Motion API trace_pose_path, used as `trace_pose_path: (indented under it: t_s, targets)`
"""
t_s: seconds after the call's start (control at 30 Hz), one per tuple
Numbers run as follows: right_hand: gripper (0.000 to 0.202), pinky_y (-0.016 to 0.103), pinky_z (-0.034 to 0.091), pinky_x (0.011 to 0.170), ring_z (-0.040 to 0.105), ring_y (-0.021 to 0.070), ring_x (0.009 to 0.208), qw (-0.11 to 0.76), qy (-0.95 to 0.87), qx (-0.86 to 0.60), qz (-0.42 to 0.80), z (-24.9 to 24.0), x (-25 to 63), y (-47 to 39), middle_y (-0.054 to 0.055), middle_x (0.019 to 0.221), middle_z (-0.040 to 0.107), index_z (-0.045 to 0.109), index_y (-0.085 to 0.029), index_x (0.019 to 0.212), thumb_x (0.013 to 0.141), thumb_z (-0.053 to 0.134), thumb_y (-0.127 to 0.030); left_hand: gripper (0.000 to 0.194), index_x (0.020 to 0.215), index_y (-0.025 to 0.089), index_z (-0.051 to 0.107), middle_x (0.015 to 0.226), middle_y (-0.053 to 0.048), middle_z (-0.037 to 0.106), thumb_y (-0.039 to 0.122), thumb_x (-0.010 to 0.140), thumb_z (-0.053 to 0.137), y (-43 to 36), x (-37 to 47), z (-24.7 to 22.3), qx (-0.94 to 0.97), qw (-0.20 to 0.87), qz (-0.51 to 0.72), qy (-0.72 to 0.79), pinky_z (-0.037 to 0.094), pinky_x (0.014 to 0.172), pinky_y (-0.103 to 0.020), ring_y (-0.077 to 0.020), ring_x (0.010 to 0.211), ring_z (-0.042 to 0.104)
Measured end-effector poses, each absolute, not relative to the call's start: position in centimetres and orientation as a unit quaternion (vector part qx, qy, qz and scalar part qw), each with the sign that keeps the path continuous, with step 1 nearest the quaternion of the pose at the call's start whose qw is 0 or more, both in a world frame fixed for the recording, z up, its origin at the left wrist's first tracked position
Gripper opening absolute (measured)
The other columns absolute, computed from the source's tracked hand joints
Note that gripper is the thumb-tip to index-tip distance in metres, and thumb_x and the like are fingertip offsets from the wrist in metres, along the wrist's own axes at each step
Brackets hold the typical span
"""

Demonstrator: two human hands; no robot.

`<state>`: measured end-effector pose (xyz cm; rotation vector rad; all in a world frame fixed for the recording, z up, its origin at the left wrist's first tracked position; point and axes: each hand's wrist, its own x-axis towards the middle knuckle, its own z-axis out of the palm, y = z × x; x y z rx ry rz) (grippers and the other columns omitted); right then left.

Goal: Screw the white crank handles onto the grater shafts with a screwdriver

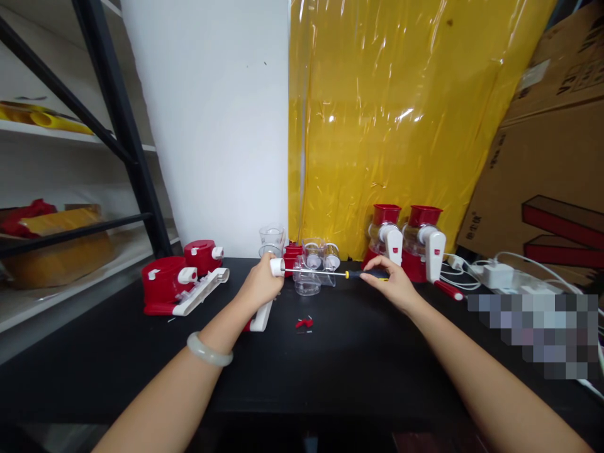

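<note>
My left hand (264, 280) is wrapped around a white plastic crank handle (261, 319), whose round white end (277, 267) faces right. Below the hand, the handle's white arm points down, with a bit of red at its lower end. My right hand (387, 281) grips a screwdriver (355, 275) by its black and yellow handle. The shaft lies level, pointing left, and its tip reaches the round end; whether it sits in a screw is hidden. On the table beneath the shaft lie small red pieces (304, 323) with several tiny metal bits beside them.
Red grater bases (163, 286) and an open white crank shell (202, 292) stand at left. Clear plastic parts (307, 283) are at the back centre. Two assembled red and white rotary graters (425, 242) stand at right, near white cables and a power strip (500, 277).
</note>
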<state>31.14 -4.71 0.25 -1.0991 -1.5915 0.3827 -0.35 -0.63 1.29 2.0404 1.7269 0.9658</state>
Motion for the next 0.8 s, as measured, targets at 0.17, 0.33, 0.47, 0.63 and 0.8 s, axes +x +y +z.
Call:
trace_pose_path:
  t_s: [0.17,0.33,0.47,0.63,0.8]
  targets:
    - [0.039,0.034,0.047,0.082,0.061,0.0201,0.083,0.556,-0.662,-0.469,0.179,-0.3,31.4,-4.1,0.005,0.083,0.065,0.059,-0.021,0.080,0.080,0.057,-0.060,0.027,0.103,0.023,0.047,0.071,0.000,0.067,0.018,0.078,0.054,-0.8,-0.2,1.3,0.715,0.154,0.343,0.590,0.044,0.055,-0.026,-0.0179,0.055,0.065]
    - [0.048,0.031,0.050,0.060,0.062,0.0187,0.063,0.534,-0.616,-0.513,0.270,-1.0,31.4,-3.4,0.003,0.067,0.063,0.059,-0.021,0.077,0.082,0.047,-0.067,0.027,0.103,0.024,0.045,0.071,0.001,0.067,0.020,0.078,0.054,-1.0,0.0,1.1,0.730,0.148,0.333,0.579,0.043,0.053,-0.025,-0.0179,0.055,0.065]
    - [0.051,0.026,0.041,0.040,0.055,0.0157,0.041,0.510,-0.574,-0.545,0.337,-1.3,31.3,-3.2,0.000,0.050,0.058,0.055,-0.021,0.076,0.081,0.043,-0.071,0.026,0.103,0.023,0.046,0.082,-0.003,0.070,0.021,0.078,0.055,-1.4,0.4,1.4,0.739,0.127,0.323,0.577,0.044,0.058,-0.026,-0.0203,0.067,0.068]
    - [0.045,0.022,0.028,0.034,0.041,0.0098,0.031,0.504,-0.595,-0.558,0.284,-1.3,31.5,-3.3,-0.003,0.046,0.054,0.055,-0.021,0.074,0.083,0.044,-0.063,0.029,0.104,0.023,0.047,0.087,-0.006,0.071,0.020,0.077,0.057,-1.7,0.5,1.8,0.737,0.119,0.313,0.588,0.045,0.061,-0.027,-0.0225,0.073,0.069]
    - [0.040,0.022,0.032,0.038,0.043,0.0097,0.036,0.549,-0.598,-0.524,0.259,-1.3,31.3,-3.4,-0.005,0.052,0.053,0.053,-0.022,0.084,0.080,0.054,-0.061,0.029,0.105,0.022,0.048,0.088,-0.007,0.071,0.019,0.077,0.057,-1.6,0.2,1.7,0.730,0.107,0.304,0.603,0.044,0.061,-0.028,-0.0230,0.073,0.069]
